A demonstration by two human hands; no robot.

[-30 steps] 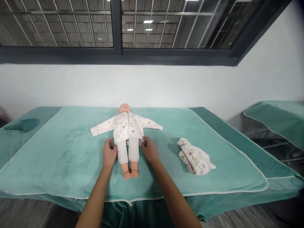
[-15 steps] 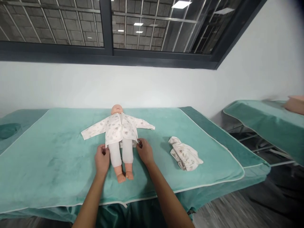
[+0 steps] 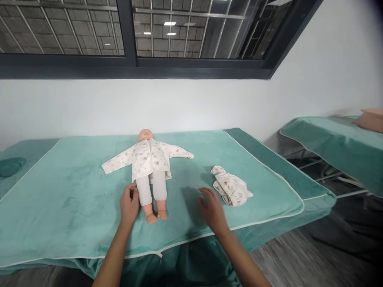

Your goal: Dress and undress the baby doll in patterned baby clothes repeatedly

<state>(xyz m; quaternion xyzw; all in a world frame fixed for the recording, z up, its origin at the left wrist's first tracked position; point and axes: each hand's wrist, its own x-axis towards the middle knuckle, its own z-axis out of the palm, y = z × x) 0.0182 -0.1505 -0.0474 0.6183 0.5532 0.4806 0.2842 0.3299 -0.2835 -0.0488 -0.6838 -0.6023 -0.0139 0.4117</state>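
A baby doll [image 3: 145, 134] lies on its back on a green bed cover [image 3: 89, 223], its head toward the wall. It wears a white patterned baby shirt [image 3: 149, 157] with the sleeves spread out, and white trousers [image 3: 159, 186]; its feet are bare. Beside the doll's leg, my left hand [image 3: 129, 201] is closed, its fingertips pinching at the shirt's lower corner. My right hand [image 3: 212, 209] hovers over the cover with fingers apart and nothing in them. Close by it, to the right, lies a bundled patterned cloth garment [image 3: 231, 187].
Behind the bed stands a white wall [image 3: 179, 105] under a dark-framed window [image 3: 194, 67]. A second bed with a green cover [image 3: 332, 147] is at the right, carrying a tan object [image 3: 371, 119] partly cut off. A darker green item [image 3: 12, 166] lies at the far left.
My right hand has let go of the shirt's right hem and moved right, toward the bundled garment. My left hand stays by the doll's leg. The view has shifted slightly.
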